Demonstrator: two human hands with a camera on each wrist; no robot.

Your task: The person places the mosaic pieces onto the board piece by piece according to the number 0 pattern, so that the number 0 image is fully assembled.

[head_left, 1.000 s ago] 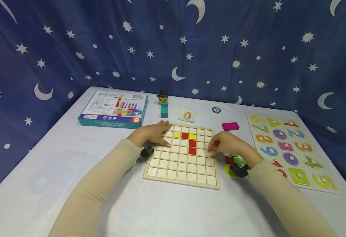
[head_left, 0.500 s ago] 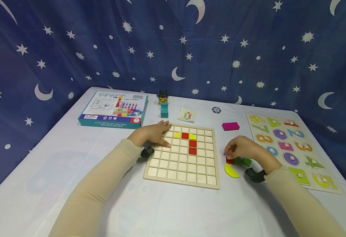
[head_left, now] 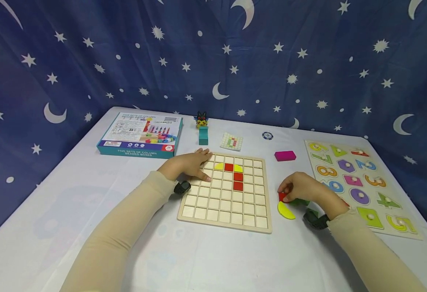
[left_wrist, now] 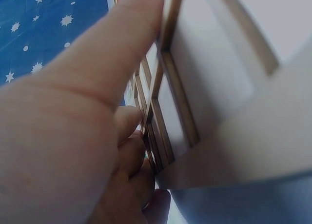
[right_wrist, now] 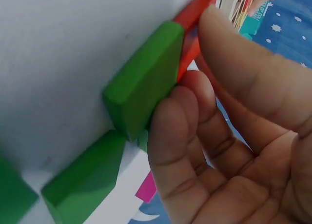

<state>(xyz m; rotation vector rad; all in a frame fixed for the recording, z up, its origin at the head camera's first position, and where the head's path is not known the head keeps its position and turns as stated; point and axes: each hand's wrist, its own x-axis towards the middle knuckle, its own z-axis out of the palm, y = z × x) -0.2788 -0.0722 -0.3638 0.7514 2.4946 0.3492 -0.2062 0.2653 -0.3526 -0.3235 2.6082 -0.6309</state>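
A wooden grid board (head_left: 224, 207) lies in the middle of the table, with red squares (head_left: 237, 181) and yellow pieces (head_left: 218, 166) set near its top. My left hand (head_left: 189, 164) rests flat on the board's upper left corner, fingers straight; the left wrist view shows these fingers (left_wrist: 73, 126) along the grid frame (left_wrist: 165, 112). Right of the board, my right hand (head_left: 301, 187) curls over a small pile of loose pieces and pinches a red piece (head_left: 281, 197). In the right wrist view the thumb and fingers (right_wrist: 234, 126) close on that red piece (right_wrist: 192, 14) beside a green block (right_wrist: 141, 82). A yellow half-disc (head_left: 285, 211) lies just below.
A teal game box (head_left: 139, 136) sits at the back left. A teal block (head_left: 202, 135) with a small figure, a pattern card (head_left: 231, 141) and a round chip (head_left: 267, 135) lie behind the board. A magenta block (head_left: 284, 155) and a number puzzle (head_left: 359, 184) are on the right.
My right hand left the board's right edge, moved right and down to the loose pieces, and closed on the red piece. The left hand stayed still.
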